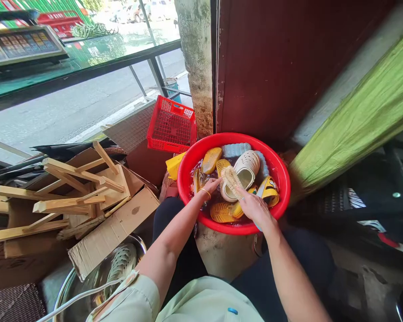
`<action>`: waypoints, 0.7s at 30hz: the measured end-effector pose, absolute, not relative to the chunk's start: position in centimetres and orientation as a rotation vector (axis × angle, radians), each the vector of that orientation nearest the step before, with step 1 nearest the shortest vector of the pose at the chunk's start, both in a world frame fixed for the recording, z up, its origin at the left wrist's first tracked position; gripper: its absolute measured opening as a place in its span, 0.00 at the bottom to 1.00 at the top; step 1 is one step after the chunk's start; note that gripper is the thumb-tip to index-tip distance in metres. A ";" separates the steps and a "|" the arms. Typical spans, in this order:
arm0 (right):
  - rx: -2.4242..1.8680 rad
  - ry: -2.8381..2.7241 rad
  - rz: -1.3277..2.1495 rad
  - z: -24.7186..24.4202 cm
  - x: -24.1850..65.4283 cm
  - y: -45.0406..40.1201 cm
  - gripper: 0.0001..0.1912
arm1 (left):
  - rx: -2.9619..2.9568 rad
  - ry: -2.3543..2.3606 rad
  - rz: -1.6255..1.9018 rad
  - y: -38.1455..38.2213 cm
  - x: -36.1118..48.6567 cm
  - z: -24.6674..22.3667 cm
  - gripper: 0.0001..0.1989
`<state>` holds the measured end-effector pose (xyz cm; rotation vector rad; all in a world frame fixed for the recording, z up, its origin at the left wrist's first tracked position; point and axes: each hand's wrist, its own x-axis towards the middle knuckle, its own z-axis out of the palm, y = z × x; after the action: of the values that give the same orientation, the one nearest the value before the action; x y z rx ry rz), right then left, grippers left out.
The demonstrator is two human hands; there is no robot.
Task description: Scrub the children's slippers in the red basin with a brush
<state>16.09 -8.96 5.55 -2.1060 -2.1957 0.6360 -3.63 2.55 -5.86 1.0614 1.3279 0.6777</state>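
A red basin (285, 179) holds dark water and several pieces of footwear. Near its middle a cream clog (250, 162) with holes in its upper lies tilted, its opening towards me. My right hand (257, 209) is closed on a scrub brush (231, 180) with pale bristles, which lies over the clog's heel end. My left hand (208, 188), with a yellow band at the wrist, has its fingers closed at the clog's left edge, close to the brush's far end. Around them are yellow slippers (211, 160), a yellow-and-white sandal (269, 191) and grey-blue ridged footwear (237, 149).
Behind the basin stands a red crate (173, 123) beside a worn pillar (198, 67). Wooden stools (83, 183) and cardboard (116, 230) are piled left. A metal basin (65, 295) with another clog (122, 264) sits lower left. A green curtain (359, 103) hangs right.
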 end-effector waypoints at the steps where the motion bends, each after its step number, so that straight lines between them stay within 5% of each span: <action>1: -2.093 -2.193 0.638 5.6 16.3 -8.9 0.31 | 0.974 1.331 0.703 2.7 -3.4 -5.9 0.31; 9: -2.076 -2.168 0.708 5.8 19.0 -9.6 0.31 | 0.882 1.353 0.677 3.5 -3.3 -5.8 0.24; 21: -2.071 -2.052 0.855 6.4 20.2 -9.7 0.28 | 1.563 1.549 1.005 2.6 -3.1 -2.8 0.22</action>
<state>20.15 -9.75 6.39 -2.0710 -2.0524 0.8554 -3.12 2.58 -2.79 1.5628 1.5489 1.0051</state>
